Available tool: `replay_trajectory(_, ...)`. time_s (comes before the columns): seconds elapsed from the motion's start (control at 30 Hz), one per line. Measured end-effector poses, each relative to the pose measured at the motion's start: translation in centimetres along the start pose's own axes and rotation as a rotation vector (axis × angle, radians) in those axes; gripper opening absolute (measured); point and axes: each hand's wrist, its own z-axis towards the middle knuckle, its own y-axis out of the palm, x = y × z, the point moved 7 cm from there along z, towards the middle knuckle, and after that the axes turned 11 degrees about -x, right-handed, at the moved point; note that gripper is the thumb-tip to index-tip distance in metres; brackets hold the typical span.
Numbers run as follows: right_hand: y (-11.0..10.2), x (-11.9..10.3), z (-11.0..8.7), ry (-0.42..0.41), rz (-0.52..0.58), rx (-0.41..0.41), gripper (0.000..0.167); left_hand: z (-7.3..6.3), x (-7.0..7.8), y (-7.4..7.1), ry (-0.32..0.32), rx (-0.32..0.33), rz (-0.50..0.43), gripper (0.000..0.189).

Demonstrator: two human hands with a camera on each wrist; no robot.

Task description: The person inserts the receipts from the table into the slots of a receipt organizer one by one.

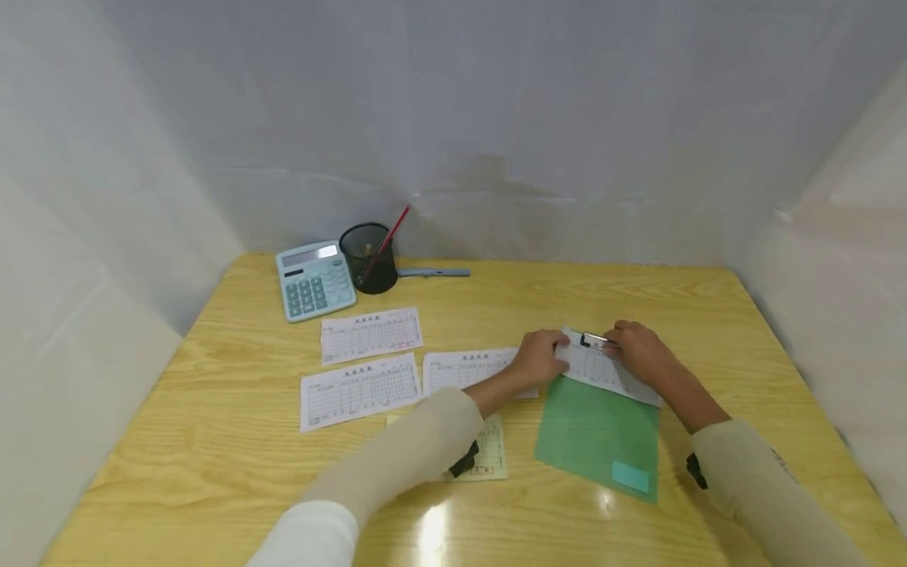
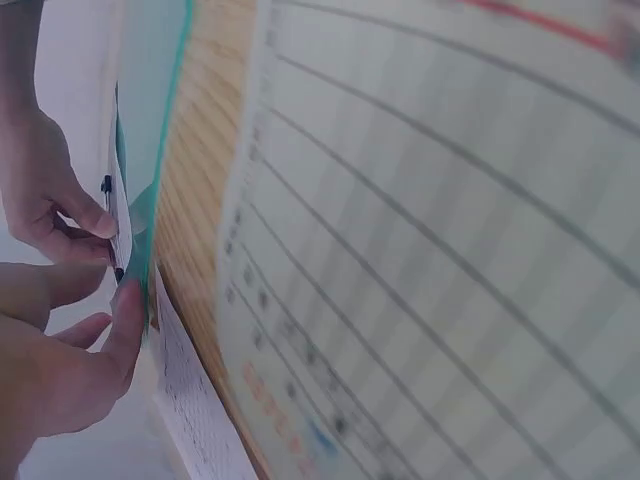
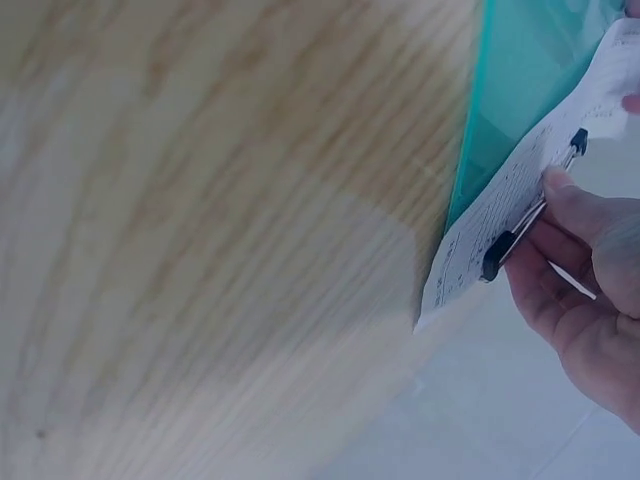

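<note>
A green translucent clipboard [image 1: 595,441] lies at the right of the table, a pale blue label near its lower edge. Across its top is a white printed form slip [image 1: 602,374], which bends upward in the right wrist view. My left hand [image 1: 536,360] pinches the slip and board at the upper left corner. With thumb and fingers, my right hand [image 1: 641,354] grips the clipboard's metal clip [image 3: 540,205], which has black end caps and sits over the slip's top edge. In the left wrist view, both hands meet near the clip [image 2: 108,220].
Several white form slips [image 1: 360,391] lie left of the clipboard. A yellow slip [image 1: 492,449] is partly hidden under my left forearm. Toward the back stand a blue calculator [image 1: 316,281] and a black mesh pen cup [image 1: 379,272] with a red pencil; a blue-grey pen [image 1: 435,272] lies beside it.
</note>
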Motion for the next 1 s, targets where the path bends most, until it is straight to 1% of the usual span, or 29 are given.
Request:
replay_trajectory(0.07,-0.1,-0.1,0.0,-0.005,0.013,-0.007,0.017,-0.5,-0.2,-0.4,0.029,-0.005,-0.003,0.041)
replay_trajectory(0.13,-0.1,-0.1,0.0,-0.011,0.016,-0.008,0.016,-1.0,-0.5,-1.0,0.051,-0.005,-0.027,0.043)
replay_trajectory(0.3,-0.3,-0.2,0.1,-0.002,0.020,-0.019,0.018,-2.5,-1.7,-3.1,0.052,-0.004,-0.107,0.045)
replay_trajectory(0.47,-0.2,-0.1,0.1,0.018,0.029,-0.044,0.020,-4.6,-3.5,-6.0,0.042,0.014,-0.129,0.044)
replay_trajectory(0.6,-0.2,0.0,0.1,0.033,0.029,-0.050,0.022,-6.7,-5.8,-8.8,0.000,0.066,-0.146,0.045)
replay_trajectory(0.7,-0.1,0.1,0.1,0.044,0.038,-0.061,0.022,-8.3,-7.7,-10.8,-0.032,0.114,-0.119,0.046)
replay_trajectory(0.83,0.0,0.3,0.2,0.060,0.053,-0.084,0.023,-10.5,-9.8,-13.4,-0.056,0.186,-0.026,0.046)
replay_trajectory(0.9,0.0,0.3,0.1,0.063,0.065,-0.091,0.023,-11.5,-10.8,-14.6,-0.079,0.225,0.012,0.046)
replay_trajectory(1.0,0.1,0.3,0.2,0.064,0.070,-0.093,0.022,-12.9,-12.5,-16.2,-0.131,0.273,0.028,0.046)
